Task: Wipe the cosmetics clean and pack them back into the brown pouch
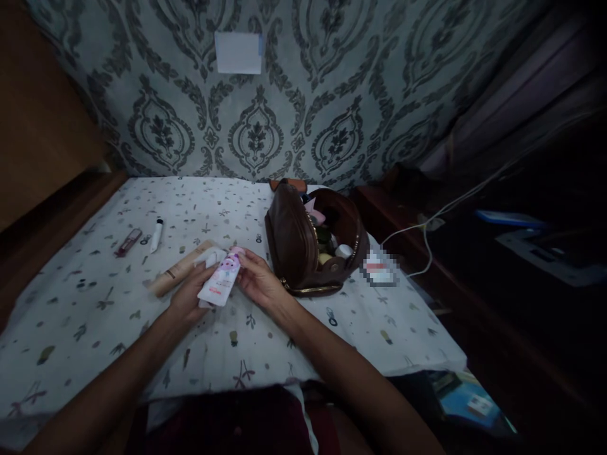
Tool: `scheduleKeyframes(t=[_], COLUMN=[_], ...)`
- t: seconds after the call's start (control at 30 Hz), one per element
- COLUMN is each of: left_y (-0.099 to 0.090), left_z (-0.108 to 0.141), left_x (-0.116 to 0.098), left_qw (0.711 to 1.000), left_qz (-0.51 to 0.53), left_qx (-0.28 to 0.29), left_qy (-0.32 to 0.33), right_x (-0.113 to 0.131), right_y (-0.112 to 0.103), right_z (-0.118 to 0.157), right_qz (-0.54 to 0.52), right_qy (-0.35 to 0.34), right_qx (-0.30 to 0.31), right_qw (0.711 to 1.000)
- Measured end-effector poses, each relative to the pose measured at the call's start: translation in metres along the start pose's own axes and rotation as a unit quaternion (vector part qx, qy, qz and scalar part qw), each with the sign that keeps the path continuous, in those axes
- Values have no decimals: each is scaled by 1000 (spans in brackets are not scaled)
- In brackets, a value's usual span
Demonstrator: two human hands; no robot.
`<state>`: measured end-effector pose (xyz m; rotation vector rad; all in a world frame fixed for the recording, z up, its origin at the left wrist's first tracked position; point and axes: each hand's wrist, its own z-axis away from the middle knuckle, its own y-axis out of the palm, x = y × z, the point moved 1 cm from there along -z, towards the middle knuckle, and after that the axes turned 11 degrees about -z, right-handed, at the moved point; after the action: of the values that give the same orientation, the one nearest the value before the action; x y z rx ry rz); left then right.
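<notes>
bag (291,246) on tablecloth (303,341) — right of tube (220,281) | containers (344,251) in bag | wall (279,136) behind

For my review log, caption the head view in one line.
Both hands hold a white tube beside an open brown bag on a patterned cloth.

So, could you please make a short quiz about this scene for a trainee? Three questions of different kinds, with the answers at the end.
1. Open question: What do the left hand and the right hand hold together?
2. True or false: The brown bag is fully closed.
3. Fill in: The slim white tube lying on the patterned cloth has a ____ cap.

Key:
1. A white printed tube.
2. False; it is open, and things show inside.
3. black
</notes>
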<state>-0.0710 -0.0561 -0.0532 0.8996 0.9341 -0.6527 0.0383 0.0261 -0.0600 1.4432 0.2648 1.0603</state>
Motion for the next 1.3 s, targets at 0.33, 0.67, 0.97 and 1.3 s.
scheduleKeyframes(t=[0.33, 0.67, 0.97, 1.3], left_y=[3, -3, -14, -19], left_z=[7, 3, -5, 7], left_x=[-5, -12, -26, -23], left_qw=[991, 998, 992, 921], left_qz=[-105, -29, -30, -337], left_qx=[47, 27, -105, -68], left_qy=[63, 39, 70, 181], right_x=[-4, 0, -3, -12], right_y=[-6, 2, -13, -3], right_z=[-4, 4, -3, 16], right_qz=[19, 351, 460, 607], right_qy=[-39, -190, -200, -218], right_qx=[-3, 48, 50, 101], right_qw=[999, 916, 864, 757])
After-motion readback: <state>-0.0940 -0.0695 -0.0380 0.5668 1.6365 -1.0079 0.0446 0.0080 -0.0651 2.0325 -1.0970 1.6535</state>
